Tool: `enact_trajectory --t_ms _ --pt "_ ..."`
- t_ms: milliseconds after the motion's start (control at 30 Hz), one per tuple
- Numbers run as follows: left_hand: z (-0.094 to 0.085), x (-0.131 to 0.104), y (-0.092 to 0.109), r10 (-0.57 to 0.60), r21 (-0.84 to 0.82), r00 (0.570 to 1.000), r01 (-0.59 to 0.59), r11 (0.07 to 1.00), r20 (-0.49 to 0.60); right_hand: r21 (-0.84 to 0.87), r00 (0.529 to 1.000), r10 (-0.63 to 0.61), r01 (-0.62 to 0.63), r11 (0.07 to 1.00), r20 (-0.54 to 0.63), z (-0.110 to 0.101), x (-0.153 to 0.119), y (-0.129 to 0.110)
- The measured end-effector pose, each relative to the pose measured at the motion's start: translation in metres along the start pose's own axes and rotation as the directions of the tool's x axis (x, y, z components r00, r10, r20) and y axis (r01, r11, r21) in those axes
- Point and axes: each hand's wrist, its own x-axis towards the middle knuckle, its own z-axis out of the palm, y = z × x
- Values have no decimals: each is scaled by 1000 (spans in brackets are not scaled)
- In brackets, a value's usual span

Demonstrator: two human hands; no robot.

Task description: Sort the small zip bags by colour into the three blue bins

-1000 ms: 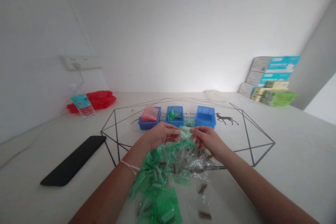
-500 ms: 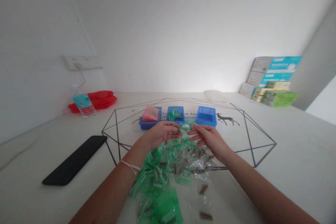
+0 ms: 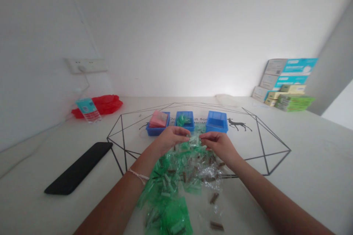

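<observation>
My left hand and my right hand face each other over a heap of small packets. Both are closed in a pinch, with a small clear plastic packet between their fingertips. Its contents are too blurred to name. Below lies the heap of green plastic packets, some with pale strips inside. Clear packets with brownish, rod-like pieces are mixed in on the right, and a loose one sits nearer to me.
Beyond my hands stand three blue bins: one with pink packets, one with green packets, and a right-hand bin. A black slab, a bottle and a red bag are left. Boxes stand far right.
My fingers have closed from a looser, spread pose into pinches around the clear packet. The packet sits slightly lower and nearer to me. Bins and heap look the same.
</observation>
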Motion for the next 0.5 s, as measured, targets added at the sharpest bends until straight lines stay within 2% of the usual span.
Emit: enact_trajectory --t_ms 167,267,367,500 --pt "-4 2 -3 -72 -23 997 72 997 -16 -50 999 -26 28 998 47 -1 3 5" --pt "-3 -1 0 -120 -71 989 127 989 87 -45 996 -72 74 996 60 -1 2 4" --pt "1 -5 2 -107 -60 979 119 991 172 -80 992 -93 100 992 85 2 -1 1" --pt "6 -5 5 -119 24 990 118 993 75 -130 991 -87 100 987 103 5 -3 -1"
